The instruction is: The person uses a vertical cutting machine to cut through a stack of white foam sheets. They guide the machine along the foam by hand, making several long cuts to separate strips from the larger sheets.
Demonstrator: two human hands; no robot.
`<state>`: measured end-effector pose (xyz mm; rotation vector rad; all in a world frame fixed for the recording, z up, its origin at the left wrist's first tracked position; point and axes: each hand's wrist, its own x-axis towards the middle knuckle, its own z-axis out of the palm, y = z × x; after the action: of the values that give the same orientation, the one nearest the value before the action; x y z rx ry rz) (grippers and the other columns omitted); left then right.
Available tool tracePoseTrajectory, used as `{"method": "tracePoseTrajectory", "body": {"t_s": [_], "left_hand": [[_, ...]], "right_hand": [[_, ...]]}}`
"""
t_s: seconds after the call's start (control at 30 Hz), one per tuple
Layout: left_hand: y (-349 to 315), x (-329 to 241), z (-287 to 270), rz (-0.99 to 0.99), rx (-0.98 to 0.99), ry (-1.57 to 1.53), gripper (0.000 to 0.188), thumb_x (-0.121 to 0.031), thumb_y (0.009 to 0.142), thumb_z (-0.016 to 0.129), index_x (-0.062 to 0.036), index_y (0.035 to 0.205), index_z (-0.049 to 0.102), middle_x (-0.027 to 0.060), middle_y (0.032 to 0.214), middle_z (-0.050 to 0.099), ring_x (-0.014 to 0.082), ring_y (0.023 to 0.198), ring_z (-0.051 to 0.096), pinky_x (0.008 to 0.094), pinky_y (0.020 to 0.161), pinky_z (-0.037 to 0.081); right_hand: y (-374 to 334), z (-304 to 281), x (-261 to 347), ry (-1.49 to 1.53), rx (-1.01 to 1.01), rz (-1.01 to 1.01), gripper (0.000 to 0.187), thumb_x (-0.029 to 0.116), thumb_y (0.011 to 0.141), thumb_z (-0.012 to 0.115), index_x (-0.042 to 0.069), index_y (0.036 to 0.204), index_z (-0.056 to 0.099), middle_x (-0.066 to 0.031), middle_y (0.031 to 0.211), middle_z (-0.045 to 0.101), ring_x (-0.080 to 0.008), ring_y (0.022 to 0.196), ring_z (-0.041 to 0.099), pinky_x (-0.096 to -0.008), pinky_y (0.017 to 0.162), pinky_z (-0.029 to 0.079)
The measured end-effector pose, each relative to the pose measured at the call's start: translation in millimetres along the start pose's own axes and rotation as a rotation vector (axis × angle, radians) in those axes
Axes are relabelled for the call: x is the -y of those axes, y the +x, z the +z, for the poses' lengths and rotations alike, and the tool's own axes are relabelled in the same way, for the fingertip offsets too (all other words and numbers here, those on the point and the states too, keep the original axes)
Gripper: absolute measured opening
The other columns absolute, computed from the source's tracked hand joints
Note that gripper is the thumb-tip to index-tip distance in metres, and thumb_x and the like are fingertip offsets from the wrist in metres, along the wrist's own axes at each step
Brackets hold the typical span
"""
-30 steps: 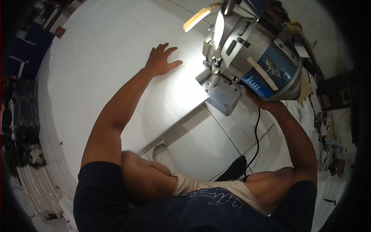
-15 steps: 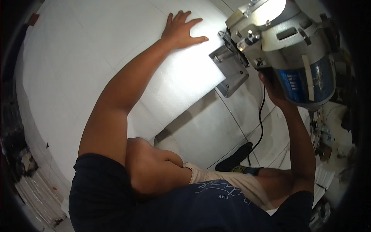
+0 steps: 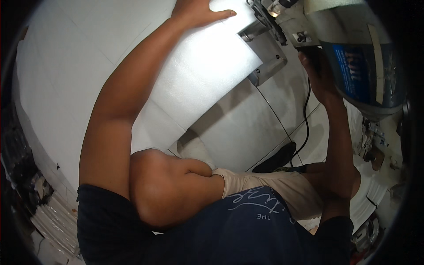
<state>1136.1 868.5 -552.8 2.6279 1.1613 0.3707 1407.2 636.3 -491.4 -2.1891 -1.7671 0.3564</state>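
Observation:
At the top edge my left hand lies on a sheet of white foam, thumb stretched out to the right; its fingertips run out of the picture. My right hand is wrapped round the dark handle of a motorised upright cutting machine. This has a rounded grey and blue motor housing with a strip of tape down it. Its flat metal base plate stands on the floor, and the foam's corner overlaps it. The blade cannot be made out, and the machine's top is cut off.
A black cable runs from the machine down past my dark-shod foot over the tiled floor. My bare knee is against the foam's near edge. Clear-wrapped stacks lie at the far left, with assorted clutter at the right.
The view has tipped, so foam, machine and both hands appear higher, and the left hand's fingers have left the picture. My right hand keeps hold of the machine.

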Motion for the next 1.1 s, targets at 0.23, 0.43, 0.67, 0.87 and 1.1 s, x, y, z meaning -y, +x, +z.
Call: {"method": "tracePoseTrajectory", "body": {"t_s": [0.23,0.43,0.67,0.87,1.1], "left_hand": [[-1,0,-4,0.007,-0.006,0.004,0.083,-0.066,0.077,0.065,-0.0166,0.142,0.050,0.0245,0.153,0.033,0.0435,0.144,0.024,0.0580,0.119,0.015],[-3,0,-4,-0.003,0.017,-0.014,0.084,-0.066,0.078,0.064,-0.0168,0.144,0.048,0.0241,0.154,0.031,0.0431,0.145,0.022,0.0580,0.119,0.014],[-5,6,0,0.010,-0.014,-0.035,0.083,-0.066,0.080,0.062,-0.0157,0.145,0.047,0.0252,0.154,0.030,0.0438,0.145,0.021,0.0584,0.119,0.013],[-1,2,2,0.008,-0.014,-0.041,0.083,-0.065,0.079,0.062,-0.0158,0.145,0.047,0.0264,0.154,0.030,0.0450,0.145,0.022,0.0586,0.119,0.013],[-5,4,1,-0.027,-0.038,-0.080,0.087,-0.060,0.078,0.067,-0.0020,0.139,0.047,0.0279,0.150,0.035,0.0444,0.143,0.026,0.0570,0.119,0.015]], "right_hand": [[0,-11,29,0.178,0.059,0.102,0.059,0.052,0.096,0.055,-0.003,0.118,0.058,-0.0178,0.113,0.061,-0.0266,0.107,0.057,-0.0387,0.098,0.041],[0,-9,28,0.130,0.031,0.084,0.057,0.050,0.096,0.056,-0.002,0.121,0.056,-0.0174,0.114,0.061,-0.0264,0.108,0.057,-0.0384,0.098,0.041],[18,-7,38,0.184,0.095,0.112,0.056,0.048,0.098,0.054,-0.001,0.126,0.054,-0.0192,0.120,0.060,-0.0283,0.113,0.056,-0.0388,0.099,0.040],[28,-4,30,0.018,0.036,0.038,0.054,0.046,0.099,0.053,0.000,0.128,0.054,-0.0209,0.125,0.058,-0.0316,0.117,0.055,-0.0398,0.101,0.040],[46,-5,60,0.168,0.107,0.079,0.055,0.047,0.099,0.052,-0.001,0.126,0.054,-0.0220,0.124,0.058,-0.0324,0.117,0.054,-0.0395,0.101,0.039]]}}
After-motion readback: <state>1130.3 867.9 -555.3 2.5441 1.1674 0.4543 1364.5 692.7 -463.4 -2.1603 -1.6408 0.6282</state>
